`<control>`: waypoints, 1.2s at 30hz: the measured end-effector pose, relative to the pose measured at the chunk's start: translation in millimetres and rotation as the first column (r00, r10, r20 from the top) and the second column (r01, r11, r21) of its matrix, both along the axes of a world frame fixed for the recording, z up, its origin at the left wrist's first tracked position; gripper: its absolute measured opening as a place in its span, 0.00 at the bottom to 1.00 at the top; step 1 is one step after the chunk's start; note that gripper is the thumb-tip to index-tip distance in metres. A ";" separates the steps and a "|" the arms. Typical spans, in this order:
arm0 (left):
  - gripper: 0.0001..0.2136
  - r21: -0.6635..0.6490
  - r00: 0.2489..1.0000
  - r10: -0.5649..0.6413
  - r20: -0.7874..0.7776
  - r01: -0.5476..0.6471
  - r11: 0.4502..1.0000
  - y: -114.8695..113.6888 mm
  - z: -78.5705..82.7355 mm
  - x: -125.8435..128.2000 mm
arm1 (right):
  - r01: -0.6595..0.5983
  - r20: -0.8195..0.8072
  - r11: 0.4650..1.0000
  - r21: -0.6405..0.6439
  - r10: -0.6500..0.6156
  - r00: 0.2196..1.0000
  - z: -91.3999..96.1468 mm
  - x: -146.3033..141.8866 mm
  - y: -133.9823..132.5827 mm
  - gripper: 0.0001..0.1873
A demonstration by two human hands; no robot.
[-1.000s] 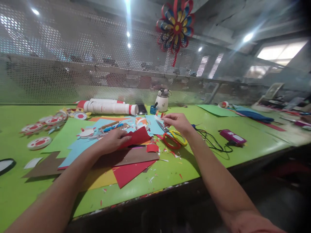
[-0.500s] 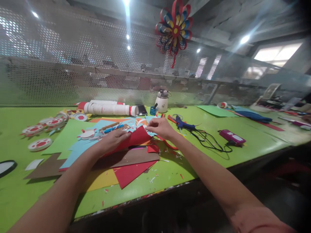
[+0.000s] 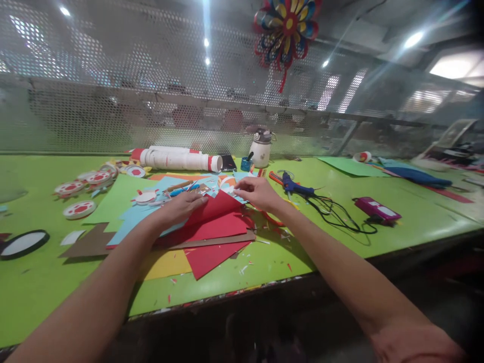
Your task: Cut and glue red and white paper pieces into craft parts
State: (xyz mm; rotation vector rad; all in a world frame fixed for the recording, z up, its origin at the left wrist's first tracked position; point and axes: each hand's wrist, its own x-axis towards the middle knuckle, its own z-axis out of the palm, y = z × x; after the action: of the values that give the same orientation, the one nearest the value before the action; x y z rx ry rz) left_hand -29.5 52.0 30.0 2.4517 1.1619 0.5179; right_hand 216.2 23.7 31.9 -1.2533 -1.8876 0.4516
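Note:
A sheet of red paper [image 3: 215, 228] lies in front of me, its far part raised and curled over. My left hand [image 3: 185, 206] grips the left side of the raised part, thumb along its edge. At the upper right corner, my right hand [image 3: 259, 194] has thumb and fingers pinched together on the paper's edge; the exact contact is partly hidden. Under the sheet are brown card [image 3: 91, 243], another red sheet [image 3: 215, 258] and yellow paper [image 3: 168, 266]. Just beyond my hands, blue pens [image 3: 183, 189] and a white disc with red tabs [image 3: 145, 197] rest on light blue paper.
White tubes [image 3: 177, 160], a phone [image 3: 228, 163] and a bottle [image 3: 260, 148] stand along the back. Paw-patterned discs [image 3: 79, 209] lie left. To the right are a glue gun [image 3: 297, 186], its black cable [image 3: 333, 214] and a purple box [image 3: 377, 209]. Paper scraps litter the green table [image 3: 302, 252].
The red sheet has spread toward me and now covers much of the brown card. Both hands still hold its raised part. My view has turned slightly left and down.

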 end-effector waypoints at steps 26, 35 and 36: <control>0.17 -0.088 0.986 -0.133 -0.100 0.124 0.988 2.3 1.0 0.0 | 0.222 0.427 0.961 -0.164 -0.134 0.894 9.1 71.4 -40.4 0.12; 0.11 -0.104 0.966 -0.146 -0.211 0.126 0.987 -10.0 11.8 -4.1 | 0.078 0.648 0.978 -0.191 0.066 0.759 16.5 47.0 -32.0 0.09; 0.15 -0.111 0.959 -0.162 -0.231 0.140 0.984 -14.5 13.4 -3.6 | 0.056 0.672 0.979 -0.197 0.094 0.734 18.7 43.6 -34.8 0.08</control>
State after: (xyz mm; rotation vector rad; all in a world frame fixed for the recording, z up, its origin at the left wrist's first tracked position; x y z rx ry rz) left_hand -33.1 37.6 43.4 2.5461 1.0482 0.1222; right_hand 259.8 -11.2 50.6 -1.7019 -2.5161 0.1999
